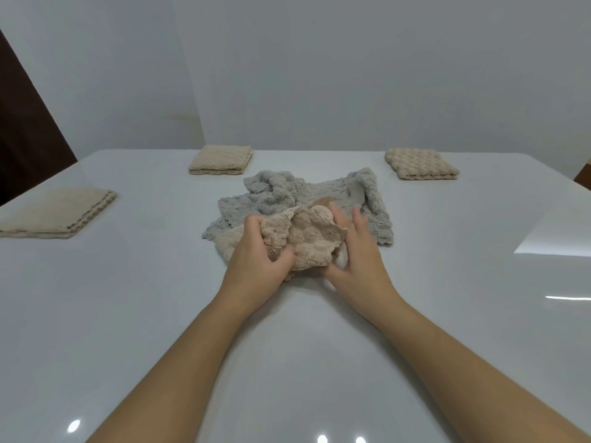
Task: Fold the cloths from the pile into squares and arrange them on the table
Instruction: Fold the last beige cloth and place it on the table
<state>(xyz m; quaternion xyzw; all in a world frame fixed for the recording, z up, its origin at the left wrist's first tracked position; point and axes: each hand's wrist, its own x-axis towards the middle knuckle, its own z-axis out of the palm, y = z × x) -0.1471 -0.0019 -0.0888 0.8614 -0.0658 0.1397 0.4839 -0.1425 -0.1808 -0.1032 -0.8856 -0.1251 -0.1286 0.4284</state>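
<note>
A crumpled beige cloth (311, 239) is bunched at the near edge of the pile in the middle of the table. My left hand (257, 260) grips its left side with curled fingers. My right hand (358, 255) holds its right side, thumb under the cloth and fingers partly spread above. Behind it lies a rumpled grey cloth (281, 196), spread loosely. Three folded beige squares sit on the table: one at the far left (56, 212), one at the back left (220, 159), one at the back right (420, 163).
The glossy white table (144, 314) reaches to a plain white wall. A dark brown panel (22, 129) stands beyond the table's left edge. Light reflections show on the tabletop at the right and near the front.
</note>
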